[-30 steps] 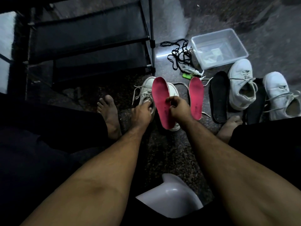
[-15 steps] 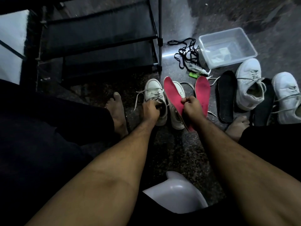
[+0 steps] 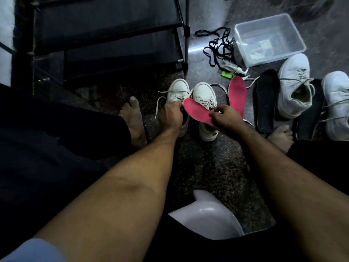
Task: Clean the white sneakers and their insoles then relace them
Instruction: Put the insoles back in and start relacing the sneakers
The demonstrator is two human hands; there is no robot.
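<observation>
Pink insole [image 3: 196, 110] pinched by right hand [image 3: 224, 118]; left hand [image 3: 171, 116] grips left sneaker [image 3: 177, 91]. Likely refitting insole; next, feed toe into opening.

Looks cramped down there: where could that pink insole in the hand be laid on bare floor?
Bare floor lies between the forearms, bordered by the two near sneakers and the white stool. More lies between the rack and black laces. Right of the other pink insole it is crowded.

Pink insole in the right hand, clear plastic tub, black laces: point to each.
pink insole [image 3: 196, 110]: head view, middle of its pink face.
clear plastic tub [image 3: 297, 39]: head view, right wall.
black laces [image 3: 217, 47]: head view, tangled middle.
</observation>
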